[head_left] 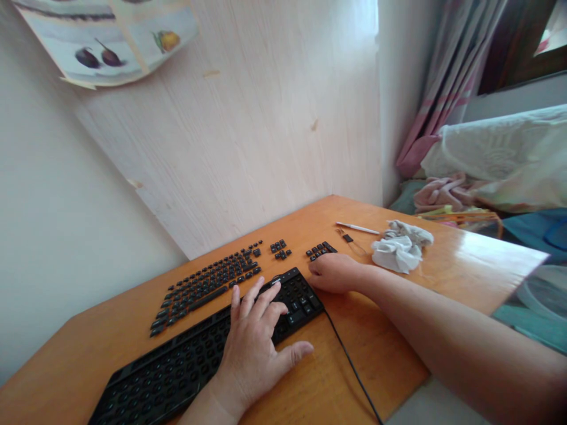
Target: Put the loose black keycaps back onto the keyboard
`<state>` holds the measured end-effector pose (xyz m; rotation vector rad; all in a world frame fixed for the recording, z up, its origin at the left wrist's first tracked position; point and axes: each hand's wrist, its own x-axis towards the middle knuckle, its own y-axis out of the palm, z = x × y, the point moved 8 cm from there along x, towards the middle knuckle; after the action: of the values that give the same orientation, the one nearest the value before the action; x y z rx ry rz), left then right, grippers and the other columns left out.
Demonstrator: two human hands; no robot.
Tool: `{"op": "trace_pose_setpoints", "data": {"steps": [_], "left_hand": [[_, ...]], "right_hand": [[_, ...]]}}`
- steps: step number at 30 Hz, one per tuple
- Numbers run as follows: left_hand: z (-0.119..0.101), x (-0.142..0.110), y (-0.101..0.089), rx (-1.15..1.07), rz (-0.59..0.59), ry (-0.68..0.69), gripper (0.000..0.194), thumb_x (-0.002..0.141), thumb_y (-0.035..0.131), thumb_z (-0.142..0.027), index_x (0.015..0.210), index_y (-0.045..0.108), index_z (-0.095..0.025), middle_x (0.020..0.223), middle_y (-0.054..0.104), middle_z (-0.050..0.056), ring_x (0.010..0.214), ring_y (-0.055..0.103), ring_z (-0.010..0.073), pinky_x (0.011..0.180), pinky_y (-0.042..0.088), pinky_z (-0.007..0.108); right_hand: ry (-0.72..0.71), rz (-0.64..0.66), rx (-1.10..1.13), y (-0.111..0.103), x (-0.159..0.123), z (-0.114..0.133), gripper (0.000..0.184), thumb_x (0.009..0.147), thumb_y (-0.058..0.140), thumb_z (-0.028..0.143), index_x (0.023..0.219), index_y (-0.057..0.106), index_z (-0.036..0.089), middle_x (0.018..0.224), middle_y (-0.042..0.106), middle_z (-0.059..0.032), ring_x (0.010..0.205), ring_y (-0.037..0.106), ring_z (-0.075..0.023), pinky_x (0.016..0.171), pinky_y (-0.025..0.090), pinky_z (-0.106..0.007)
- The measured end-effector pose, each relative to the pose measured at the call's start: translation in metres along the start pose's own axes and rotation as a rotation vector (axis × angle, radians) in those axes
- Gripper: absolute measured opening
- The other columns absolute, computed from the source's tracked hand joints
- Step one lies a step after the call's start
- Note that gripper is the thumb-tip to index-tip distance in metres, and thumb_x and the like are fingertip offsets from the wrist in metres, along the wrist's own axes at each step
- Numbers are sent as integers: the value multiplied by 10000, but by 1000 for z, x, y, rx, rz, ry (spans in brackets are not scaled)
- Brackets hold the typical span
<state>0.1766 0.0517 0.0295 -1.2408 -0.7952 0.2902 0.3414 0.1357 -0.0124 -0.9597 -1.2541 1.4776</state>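
Observation:
A black keyboard (163, 372) lies along the front of the desk, with bare switches over most of it and several keycaps fitted at the near end of its number pad. My left hand (254, 342) is spread over the right part of the keyboard, fingers apart, fingertips above the number pad. My right hand (334, 273) rests just beyond the keyboard, its fingers curled in beside a small group of loose number keycaps (319, 249). Whatever those fingers hold, if anything, is hidden. Loose black keycaps (208, 282) stand in rows behind the keyboard, with smaller clusters (279, 245) to their right.
A keycap puller (348, 238) with wire loops, a white pen (358, 228) and crumpled tissues (398, 251) lie at the right on the wooden desk (101, 313). The keyboard cable (349, 360) runs over the front edge. A pale panel (266, 130) stands behind.

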Motion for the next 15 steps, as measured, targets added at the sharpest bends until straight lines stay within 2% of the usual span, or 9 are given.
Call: {"op": "trace_pose_setpoints", "data": {"steps": [6,12,15], "left_hand": [[1,1,2,-28,12,3,519,712,564,-683,977,620,-240,1340,511,77,1350,243,353,1073,8,674],[0,-1,6,-9,40,19,671,709,543,-707,1199,547,-250,1399,446,84,1352,235,353,1080,8,664],[-1,-1,9,-2,67,26,674,706,540,-712,1215,549,-269,1418,419,80,1353,223,366,1071,-2,673]], "right_hand": [[-5,7,-5,4,3,-2,412,850,368,427,914,700,190,967,691,-127,858,627,-252,698,433,-318],[-11,-3,0,2,2,0,391,841,385,410,892,703,188,955,695,-127,863,630,-256,692,436,-316],[-14,-10,-5,2,2,-1,394,844,378,413,890,700,192,944,695,-122,845,632,-253,676,436,-313]]}}
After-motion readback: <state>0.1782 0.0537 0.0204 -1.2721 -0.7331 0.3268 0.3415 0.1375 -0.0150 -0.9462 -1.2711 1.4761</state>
